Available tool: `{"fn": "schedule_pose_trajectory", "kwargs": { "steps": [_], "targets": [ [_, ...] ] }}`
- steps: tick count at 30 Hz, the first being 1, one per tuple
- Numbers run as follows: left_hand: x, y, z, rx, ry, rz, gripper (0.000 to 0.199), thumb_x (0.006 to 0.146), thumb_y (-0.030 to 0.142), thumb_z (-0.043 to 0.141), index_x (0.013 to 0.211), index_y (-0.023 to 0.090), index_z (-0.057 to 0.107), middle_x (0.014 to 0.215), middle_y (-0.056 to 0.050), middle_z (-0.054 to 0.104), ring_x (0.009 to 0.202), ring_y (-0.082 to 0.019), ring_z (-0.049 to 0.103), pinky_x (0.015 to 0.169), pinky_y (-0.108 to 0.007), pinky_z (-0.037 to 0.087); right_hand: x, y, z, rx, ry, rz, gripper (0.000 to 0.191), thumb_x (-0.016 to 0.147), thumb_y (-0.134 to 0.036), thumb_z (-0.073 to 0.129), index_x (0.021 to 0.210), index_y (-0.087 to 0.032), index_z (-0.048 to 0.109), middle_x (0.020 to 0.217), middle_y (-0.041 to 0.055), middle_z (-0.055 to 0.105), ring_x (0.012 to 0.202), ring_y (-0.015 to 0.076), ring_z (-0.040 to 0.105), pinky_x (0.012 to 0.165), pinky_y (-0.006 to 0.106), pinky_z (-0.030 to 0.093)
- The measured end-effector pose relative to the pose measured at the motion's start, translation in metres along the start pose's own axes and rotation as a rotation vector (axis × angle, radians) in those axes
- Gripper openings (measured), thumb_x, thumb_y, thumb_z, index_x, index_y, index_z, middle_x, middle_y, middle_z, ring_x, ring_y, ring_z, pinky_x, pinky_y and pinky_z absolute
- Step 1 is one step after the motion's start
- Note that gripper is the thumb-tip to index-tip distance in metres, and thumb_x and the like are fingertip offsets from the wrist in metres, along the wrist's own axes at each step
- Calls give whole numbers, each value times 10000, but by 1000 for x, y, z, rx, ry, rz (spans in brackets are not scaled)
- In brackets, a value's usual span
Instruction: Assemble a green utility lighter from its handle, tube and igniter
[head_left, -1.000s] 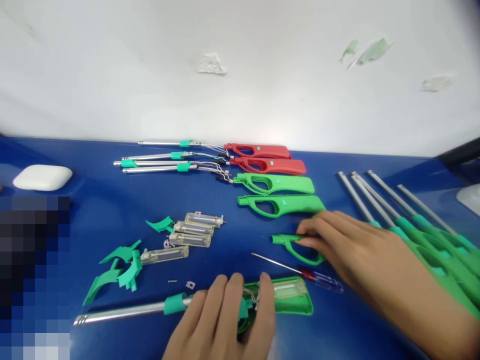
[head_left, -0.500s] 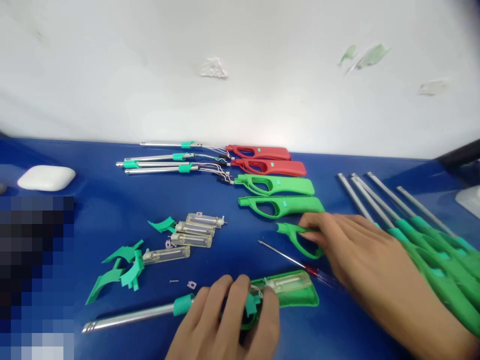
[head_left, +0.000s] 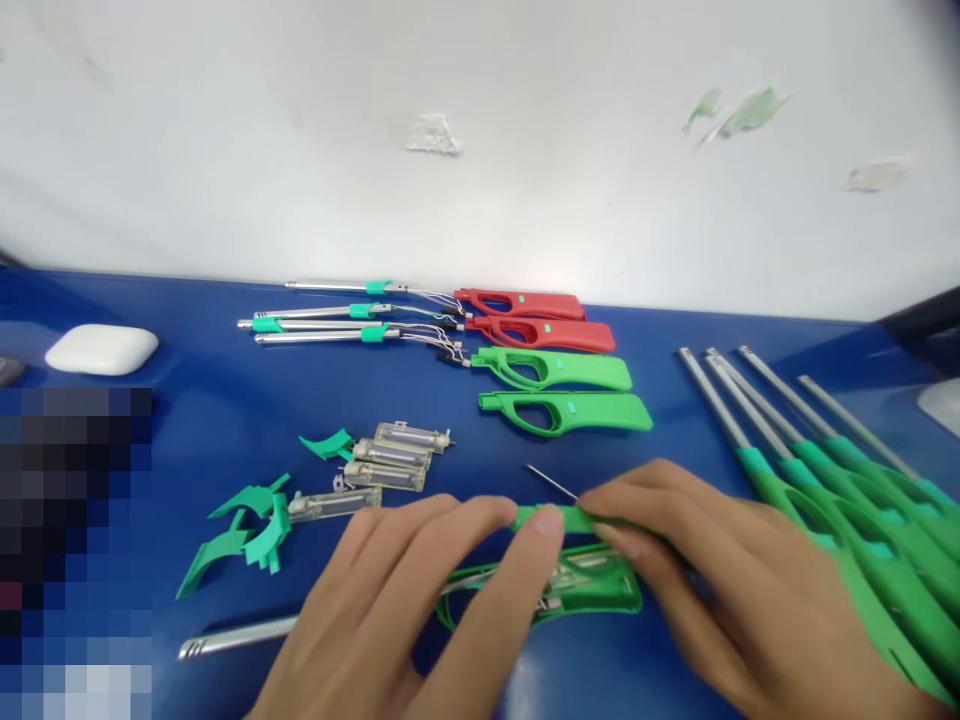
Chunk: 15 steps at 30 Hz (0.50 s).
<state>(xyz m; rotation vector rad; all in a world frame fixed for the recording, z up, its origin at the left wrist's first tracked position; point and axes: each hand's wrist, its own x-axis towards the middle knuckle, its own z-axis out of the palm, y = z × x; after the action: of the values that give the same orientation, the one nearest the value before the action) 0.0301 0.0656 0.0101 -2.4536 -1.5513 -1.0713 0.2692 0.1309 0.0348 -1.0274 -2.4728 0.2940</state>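
Observation:
Pinched between the thumb and fingers of my left hand (head_left: 405, 600) is one end of a green lighter handle half (head_left: 571, 519). My right hand (head_left: 712, 570) grips its other end, with fingers closed. Just below lies the matching open handle half (head_left: 628, 602) of a long-nosed lighter, with a clear fuel tank and wires inside. That lighter's metal tube (head_left: 238, 637) sticks out to the left, partly covered by my left hand. Behind my right hand only the thin shaft of a screwdriver (head_left: 550, 482) shows.
Red handles (head_left: 566, 335) and green handles (head_left: 600, 412) lie at the back beside wired metal tubes (head_left: 322, 338). Clear fuel tanks (head_left: 394, 455) and green triggers (head_left: 262, 530) sit left. Several green lighters (head_left: 840, 500) lie right. A white case (head_left: 103, 350) is far left.
My right hand has brought the green handle half from the back row toward me, over the open lighter. My left hand has left the trigger area and taken the piece's other end.

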Motion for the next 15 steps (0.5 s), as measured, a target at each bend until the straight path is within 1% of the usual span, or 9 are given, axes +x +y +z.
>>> {"fn": "schedule_pose_trajectory", "kwargs": {
  "steps": [1, 3, 7, 9, 11, 12, 13, 14, 15],
  "targets": [
    [2, -4, -2, 10, -27, 43, 416, 1046, 66, 522, 1396, 237, 667, 1306, -43, 688, 1229, -226, 640, 1049, -408, 485, 0, -1, 1, 3, -10, -7, 203, 1152, -230, 426, 1181, -247, 626, 959, -13, 736, 777, 113, 749, 633, 215, 558],
    [2, -9, -4, 16, -47, 82, 415, 1069, 63, 486, 1407, 221, 667, 1267, -52, 712, 1222, -242, 646, 1050, -432, 481, -1, -2, 3, 14, -16, -13, 213, 1164, -241, 415, 1203, -255, 623, 987, -20, 748, 835, 103, 764, 671, 207, 573],
    [0, -12, -8, 23, -45, 98, 450, 1087, 39, 419, 1422, 227, 653, 1231, -25, 730, 1226, -216, 642, 1091, -418, 462, -1, -8, 2, 63, -22, -21, 226, 1184, -261, 386, 1209, -274, 611, 996, -51, 764, 886, 66, 773, 729, 176, 582],
    [1, -16, -13, 34, -56, 120, 471, 1081, 35, 400, 1434, 225, 647, 1262, -25, 723, 1260, -222, 626, 1124, -431, 440, -1, -10, 1, 45, -28, -7, 223, 1188, -323, 388, 1226, -290, 605, 1022, -52, 769, 921, 73, 777, 758, 184, 590],
    [4, -24, -18, 31, -87, 148, 456, 1085, 68, 414, 1454, 203, 644, 1314, -52, 706, 1307, -247, 600, 1143, -445, 429, -1, -10, 0, -13, -9, 12, 248, 1173, -435, 425, 1271, -290, 600, 1074, -29, 769, 970, 108, 778, 793, 219, 603],
    [7, -28, -21, 17, -109, 164, 434, 1094, 86, 430, 1453, 194, 647, 1326, -61, 701, 1310, -243, 596, 1131, -425, 441, -1, -9, 0, -47, 11, 17, 290, 1158, -487, 451, 1302, -284, 599, 1100, -14, 766, 987, 127, 775, 802, 237, 605],
    [9, -32, -24, 12, -121, 170, 407, 1081, 74, 486, 1430, 188, 664, 1304, -57, 714, 1269, -218, 618, 1097, -375, 474, -2, -8, 0, -77, 27, 15, 337, 1145, -520, 473, 1337, -272, 597, 1126, 2, 761, 1001, 143, 771, 809, 251, 605],
    [10, -37, -26, 12, -61, 114, 365, 1061, 53, 553, 1365, 195, 698, 1222, -36, 738, 1170, -182, 649, 1051, -335, 501, -3, -6, 0, -102, 36, 3, 367, 1139, -528, 490, 1365, -260, 598, 1149, 13, 756, 1009, 149, 766, 810, 256, 600],
    [9, -40, -29, 30, -39, 101, 318, 1049, 66, 608, 1316, 199, 716, 1160, -17, 754, 1087, -162, 664, 1001, -305, 524, -5, -4, 1, -126, 39, -21, 372, 1144, -514, 492, 1383, -251, 603, 1168, 18, 752, 1019, 149, 760, 822, 257, 589]
  ]
}}
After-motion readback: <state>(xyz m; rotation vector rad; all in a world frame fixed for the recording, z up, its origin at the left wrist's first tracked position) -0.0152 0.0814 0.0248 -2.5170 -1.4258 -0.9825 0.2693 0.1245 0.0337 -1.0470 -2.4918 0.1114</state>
